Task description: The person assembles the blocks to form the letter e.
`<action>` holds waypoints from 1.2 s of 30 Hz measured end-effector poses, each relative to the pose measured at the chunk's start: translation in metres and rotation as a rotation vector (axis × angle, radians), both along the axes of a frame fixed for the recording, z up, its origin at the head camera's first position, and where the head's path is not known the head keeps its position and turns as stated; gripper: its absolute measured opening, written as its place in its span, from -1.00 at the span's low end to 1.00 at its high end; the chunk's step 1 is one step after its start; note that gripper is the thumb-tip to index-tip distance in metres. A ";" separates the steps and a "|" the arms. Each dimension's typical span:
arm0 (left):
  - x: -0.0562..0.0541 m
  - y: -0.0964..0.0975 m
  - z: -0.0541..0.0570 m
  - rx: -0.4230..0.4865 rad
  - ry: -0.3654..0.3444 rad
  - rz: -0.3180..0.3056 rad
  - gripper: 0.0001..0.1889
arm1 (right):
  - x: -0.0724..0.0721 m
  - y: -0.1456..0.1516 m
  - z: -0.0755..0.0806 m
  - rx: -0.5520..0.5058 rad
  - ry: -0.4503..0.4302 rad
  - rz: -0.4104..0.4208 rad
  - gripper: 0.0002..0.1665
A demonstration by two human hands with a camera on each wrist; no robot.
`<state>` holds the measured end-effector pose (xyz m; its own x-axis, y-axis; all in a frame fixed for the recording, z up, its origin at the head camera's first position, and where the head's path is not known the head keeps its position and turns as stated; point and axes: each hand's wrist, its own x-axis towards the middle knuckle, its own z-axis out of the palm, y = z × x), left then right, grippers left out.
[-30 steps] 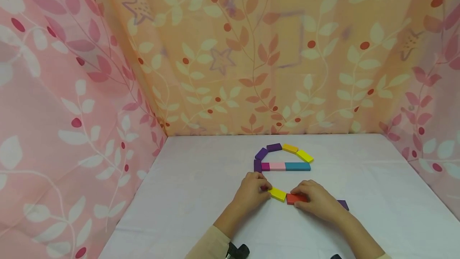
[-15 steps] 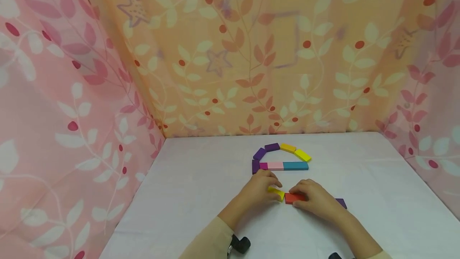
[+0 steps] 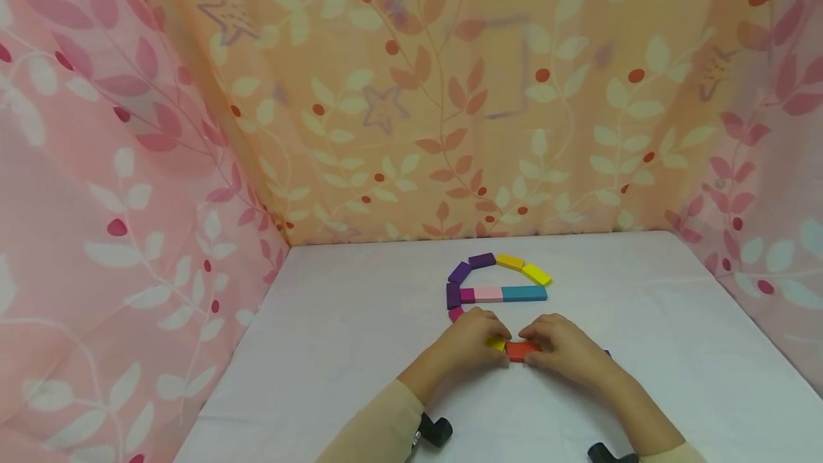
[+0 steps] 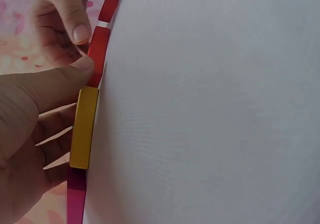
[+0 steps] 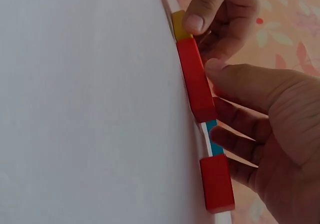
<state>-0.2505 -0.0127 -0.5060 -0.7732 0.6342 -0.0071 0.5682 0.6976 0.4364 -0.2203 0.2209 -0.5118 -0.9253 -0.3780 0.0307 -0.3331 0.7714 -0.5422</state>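
Note:
Low in the head view a yellow block [image 3: 495,343] and a red block [image 3: 519,351] lie end to end on the white table. My left hand [image 3: 466,345] pinches the yellow block close to where it meets the red one. From the other side, my right hand [image 3: 569,352] holds the red block between thumb and fingers. A magenta block [image 4: 76,199] adjoins the yellow block in the left wrist view. Beyond the held block, a second red block [image 5: 217,184] shows by my right fingers. My hands hide parts of this row.
Behind the hands, purple blocks [image 3: 481,261] and yellow blocks [image 3: 536,274] form an arch. A straight row with a pink block [image 3: 488,295] and a blue block [image 3: 524,294] runs beneath it. Patterned cloth [image 3: 386,163] hangs around the white table [image 3: 334,320].
My left hand has shifted right, from the yellow block's left end to its end at the red block. My right hand stays at the red block. The head view has shifted slightly.

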 end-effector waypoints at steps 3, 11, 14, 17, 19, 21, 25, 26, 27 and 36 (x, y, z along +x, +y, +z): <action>0.000 0.001 0.002 -0.020 0.001 -0.008 -0.64 | -0.002 0.001 0.006 -0.015 -0.012 -0.012 -0.64; 0.000 0.004 0.005 -0.072 -0.003 -0.012 -0.61 | -0.001 0.014 0.027 -0.041 0.002 -0.055 -0.58; 0.000 0.005 0.005 -0.082 -0.008 -0.009 -0.61 | -0.001 0.020 0.033 -0.030 0.011 -0.059 -0.58; 0.001 0.006 0.005 -0.096 0.007 -0.010 -0.62 | -0.001 0.026 0.036 -0.006 0.014 -0.059 -0.59; 0.001 0.006 0.005 -0.101 0.013 -0.007 -0.63 | 0.000 0.031 0.036 0.005 0.023 -0.056 -0.60; 0.001 0.007 0.005 -0.105 0.016 -0.004 -0.63 | 0.001 0.036 0.036 0.015 0.029 -0.048 -0.61; 0.002 0.007 0.004 -0.103 0.013 0.005 -0.64 | 0.004 0.046 0.034 0.043 0.026 -0.038 -0.65; 0.002 0.007 0.004 -0.102 0.012 0.005 -0.64 | 0.004 0.049 0.033 0.052 0.019 -0.033 -0.65; 0.002 0.007 0.003 -0.103 0.012 0.005 -0.64 | 0.005 0.051 0.031 0.064 0.015 -0.027 -0.65; 0.003 0.008 0.001 -0.097 0.015 0.003 -0.65 | 0.009 0.067 0.018 0.125 -0.009 0.033 -0.50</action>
